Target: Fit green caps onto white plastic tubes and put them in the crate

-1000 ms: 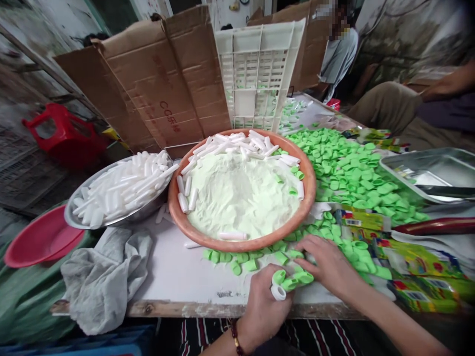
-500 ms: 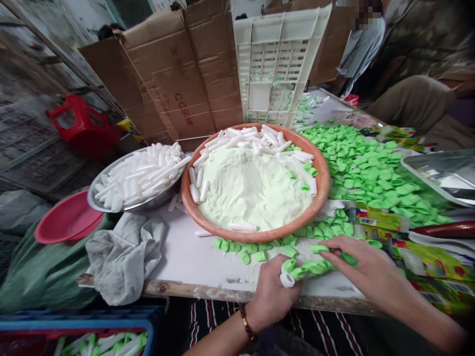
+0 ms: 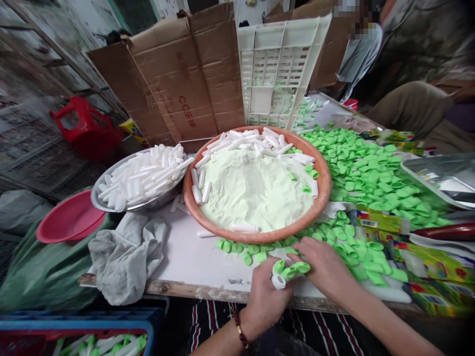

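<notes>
a long white-topped table (image 3: 200, 269) with a rough wooden edge runs across the view, with flattened cardboard (image 3: 174, 74) and an upright white plastic crate (image 3: 282, 59) standing behind it. on the table sits a wide terracotta basin (image 3: 192, 205) heaped with pale green powder (image 3: 256, 190), and white plastic tubes (image 3: 241, 143) lie along the powder's far side. just left of the basin, a steel bowl (image 3: 97, 194) holds more white tubes, and a grey cloth (image 3: 126, 262) lies near the table's front edge. green plastic caps (image 3: 363, 173) spread across the table to the right and round the basin's near side. the left hand (image 3: 263, 301) is curled around a white tube end (image 3: 278, 282) and a few caps. the right hand (image 3: 322, 267) sits just beside it, fingers bunched, pressing on the caps.
</notes>
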A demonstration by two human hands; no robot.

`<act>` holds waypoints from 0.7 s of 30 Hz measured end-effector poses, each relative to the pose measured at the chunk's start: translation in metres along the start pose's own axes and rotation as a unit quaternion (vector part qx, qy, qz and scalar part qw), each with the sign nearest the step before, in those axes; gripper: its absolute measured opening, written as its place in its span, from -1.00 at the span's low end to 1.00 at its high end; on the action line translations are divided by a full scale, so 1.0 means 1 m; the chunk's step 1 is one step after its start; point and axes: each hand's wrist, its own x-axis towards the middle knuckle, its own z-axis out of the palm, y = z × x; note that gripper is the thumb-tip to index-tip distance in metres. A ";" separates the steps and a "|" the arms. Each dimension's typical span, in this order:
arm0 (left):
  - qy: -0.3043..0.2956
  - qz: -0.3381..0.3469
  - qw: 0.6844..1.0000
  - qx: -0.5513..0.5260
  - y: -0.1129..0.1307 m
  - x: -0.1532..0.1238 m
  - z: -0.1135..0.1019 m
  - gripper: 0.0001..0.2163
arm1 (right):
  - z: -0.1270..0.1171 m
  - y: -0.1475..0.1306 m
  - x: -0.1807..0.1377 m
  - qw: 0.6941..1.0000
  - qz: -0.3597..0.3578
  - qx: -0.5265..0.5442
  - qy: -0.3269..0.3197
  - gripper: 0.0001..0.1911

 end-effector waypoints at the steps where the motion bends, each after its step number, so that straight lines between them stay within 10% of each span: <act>1: -0.002 0.005 1.000 0.001 0.001 0.000 0.000 -0.82 | 0.004 -0.001 0.001 1.000 -0.001 0.003 -0.010 -0.74; 8: -0.033 -0.001 0.999 0.026 -0.002 0.003 -0.002 -0.77 | -0.021 0.019 -0.020 0.978 0.137 0.141 0.076 -0.71; 13: -0.020 -0.001 0.999 0.043 -0.001 0.005 0.002 -0.85 | -0.049 -0.021 -0.046 0.954 0.178 0.184 0.158 -0.66; 21: 0.000 0.034 0.999 -0.006 0.002 0.001 0.005 -0.88 | -0.017 -0.075 -0.044 0.957 0.154 0.178 0.169 -0.70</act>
